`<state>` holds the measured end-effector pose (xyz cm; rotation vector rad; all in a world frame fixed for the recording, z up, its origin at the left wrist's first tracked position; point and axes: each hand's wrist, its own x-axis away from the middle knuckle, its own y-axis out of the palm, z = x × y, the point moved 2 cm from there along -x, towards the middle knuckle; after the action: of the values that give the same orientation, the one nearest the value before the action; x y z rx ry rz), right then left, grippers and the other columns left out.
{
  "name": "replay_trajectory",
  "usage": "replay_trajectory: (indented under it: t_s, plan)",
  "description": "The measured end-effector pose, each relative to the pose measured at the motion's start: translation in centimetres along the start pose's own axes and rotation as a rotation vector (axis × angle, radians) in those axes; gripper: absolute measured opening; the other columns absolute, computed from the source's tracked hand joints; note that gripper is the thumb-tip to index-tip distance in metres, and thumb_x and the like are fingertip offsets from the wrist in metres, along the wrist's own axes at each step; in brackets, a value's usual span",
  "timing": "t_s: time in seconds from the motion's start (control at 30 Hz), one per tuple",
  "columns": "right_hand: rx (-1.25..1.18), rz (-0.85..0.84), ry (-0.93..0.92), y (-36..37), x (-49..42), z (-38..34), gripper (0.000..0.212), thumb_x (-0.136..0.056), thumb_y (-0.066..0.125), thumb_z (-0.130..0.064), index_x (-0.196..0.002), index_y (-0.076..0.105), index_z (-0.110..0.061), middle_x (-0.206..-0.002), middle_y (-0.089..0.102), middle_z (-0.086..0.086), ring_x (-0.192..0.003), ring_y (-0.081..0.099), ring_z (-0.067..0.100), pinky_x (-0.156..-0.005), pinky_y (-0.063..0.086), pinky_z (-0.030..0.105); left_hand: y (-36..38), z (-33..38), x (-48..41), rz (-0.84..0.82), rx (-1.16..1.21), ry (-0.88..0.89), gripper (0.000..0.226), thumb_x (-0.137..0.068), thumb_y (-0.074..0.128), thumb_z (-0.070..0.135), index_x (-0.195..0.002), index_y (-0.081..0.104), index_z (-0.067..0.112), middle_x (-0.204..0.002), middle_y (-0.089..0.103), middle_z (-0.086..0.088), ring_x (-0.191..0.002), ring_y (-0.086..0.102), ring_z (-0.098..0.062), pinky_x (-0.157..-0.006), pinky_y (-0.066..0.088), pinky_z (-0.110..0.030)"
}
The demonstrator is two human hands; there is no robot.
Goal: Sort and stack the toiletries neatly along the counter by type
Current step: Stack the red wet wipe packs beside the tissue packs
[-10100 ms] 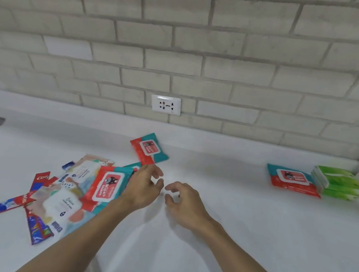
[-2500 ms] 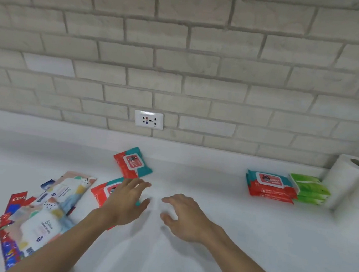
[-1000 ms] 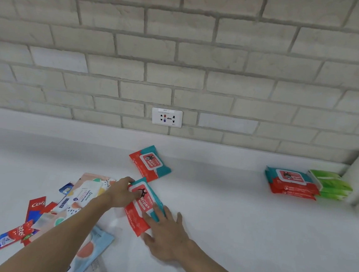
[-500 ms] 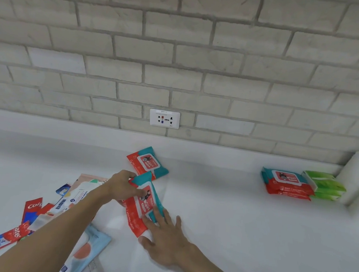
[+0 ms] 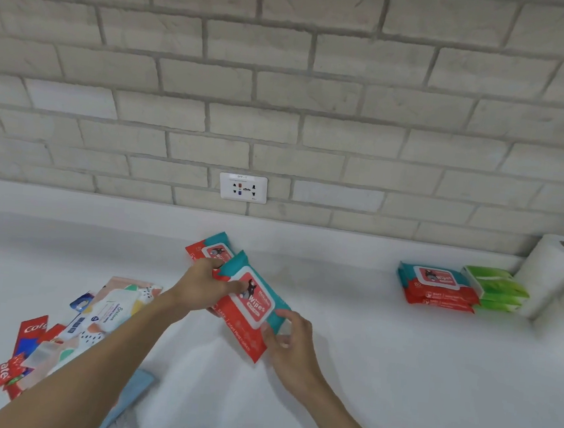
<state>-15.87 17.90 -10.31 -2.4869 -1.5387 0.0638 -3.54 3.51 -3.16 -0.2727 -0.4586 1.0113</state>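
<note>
A red-and-teal wipes pack is lifted off the white counter between both hands. My left hand grips its upper left end, thumb over the front. My right hand holds its lower right edge with curled fingers. A second red-and-teal pack lies flat just behind, partly hidden by the held one. At the right, a stack of the same red-and-teal packs sits beside a stack of green packs.
A loose pile at the lower left holds pastel patterned wipes packs and red toothpaste boxes. White paper rolls stand at the far right. A wall socket sits in the brick wall behind the counter.
The red-and-teal pack has come up off the counter and tilted upright. My right hand moved from pressing flat on it to gripping its lower right edge. The view shifted slightly left.
</note>
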Motion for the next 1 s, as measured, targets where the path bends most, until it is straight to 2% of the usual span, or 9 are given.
replay_trajectory:
  t_s: [0.07,0.17,0.23,0.33,0.43,0.57,0.67,0.77,1.0]
  plan:
    - [-0.164,0.017,0.073,-1.5,-0.3,-0.5,0.041,-0.087,0.065,-0.038,-0.118,0.039,-0.034,-0.132,0.044,-0.002,-0.104,0.065,0.015,-0.071,0.059,0.022,1.3,1.0,0.1,0.000,0.052,0.002,0.045,-0.078,0.078,0.029,-0.111,0.050,0.018,-0.090,0.070,0.002,-0.070,0.074,-0.017,-0.062,0.061,-0.035]
    - [-0.253,0.040,0.155,-4.0,-0.4,-1.3,0.053,-0.085,0.067,-0.042,-0.123,0.031,-0.036,-0.123,0.055,-0.001,-0.093,0.070,0.014,-0.070,0.060,0.027,3.6,2.2,0.0,-0.005,0.106,0.005,0.043,-0.079,0.077,0.031,-0.109,0.049,0.019,-0.094,0.071,-0.002,-0.074,0.074,-0.019,-0.068,0.062,-0.041]
    - [-0.334,0.069,0.159,-5.9,-0.6,-1.4,0.059,-0.083,0.072,-0.035,-0.124,0.029,-0.035,-0.118,0.060,0.000,-0.090,0.072,0.017,-0.067,0.061,0.032,5.4,3.0,0.0,-0.023,0.167,0.017,0.039,-0.079,0.076,0.032,-0.107,0.054,0.016,-0.092,0.073,-0.004,-0.075,0.074,-0.020,-0.067,0.062,-0.042]
    - [-0.417,0.135,0.114,-8.8,-1.2,-1.6,0.065,-0.081,0.077,-0.018,-0.123,0.030,-0.032,-0.114,0.063,0.002,-0.087,0.073,0.020,-0.062,0.060,0.036,8.3,4.0,-0.1,-0.038,0.270,0.020,0.047,-0.081,0.074,0.036,-0.117,0.056,0.011,-0.092,0.075,-0.007,-0.077,0.074,-0.021,-0.066,0.062,-0.042]
    - [-0.421,0.205,0.098,-11.9,-1.8,-1.3,0.068,-0.077,0.080,-0.012,-0.122,0.033,-0.034,-0.114,0.064,0.004,-0.089,0.073,0.023,-0.063,0.060,0.039,11.3,5.0,-0.4,-0.053,0.336,-0.001,0.041,-0.087,0.066,0.039,-0.116,0.053,0.013,-0.091,0.074,-0.007,-0.079,0.074,-0.020,-0.066,0.061,-0.040]
    - [-0.422,0.275,0.087,-16.6,-2.3,-0.5,0.067,-0.076,0.080,-0.008,-0.120,0.038,-0.034,-0.112,0.065,0.006,-0.089,0.072,0.023,-0.063,0.060,0.038,14.9,6.6,-1.0,-0.129,0.300,-0.020,0.033,-0.094,0.056,0.037,-0.118,0.051,0.015,-0.094,0.073,-0.006,-0.084,0.072,-0.020,-0.065,0.061,-0.040]
    - [-0.389,0.310,0.072,-19.8,-2.6,0.2,0.064,-0.076,0.080,-0.006,-0.119,0.041,-0.031,-0.114,0.062,0.001,-0.093,0.070,0.022,-0.065,0.061,0.041,17.1,7.7,-1.6,-0.190,0.258,-0.031,0.039,-0.094,0.058,0.034,-0.124,0.052,0.010,-0.097,0.073,-0.008,-0.083,0.071,-0.022,-0.064,0.061,-0.041]
    - [-0.346,0.339,0.066,-23.3,-3.3,0.9,0.064,-0.074,0.082,-0.007,-0.121,0.044,-0.030,-0.119,0.060,0.005,-0.097,0.068,0.024,-0.060,0.060,0.036,19.7,9.2,-2.1,-0.235,0.236,-0.035,0.040,-0.094,0.060,0.030,-0.125,0.051,0.006,-0.100,0.072,-0.010,-0.081,0.071,-0.023,-0.068,0.061,-0.047]
    - [-0.250,0.412,0.034,-29.9,-4.6,1.2,0.060,-0.076,0.079,-0.004,-0.119,0.046,-0.026,-0.114,0.060,0.002,-0.092,0.067,0.021,-0.052,0.058,0.034,25.3,13.1,-3.7,-0.292,0.218,-0.020,0.040,-0.093,0.060,0.029,-0.123,0.051,0.005,-0.102,0.070,-0.013,-0.086,0.071,-0.028,-0.069,0.060,-0.050]
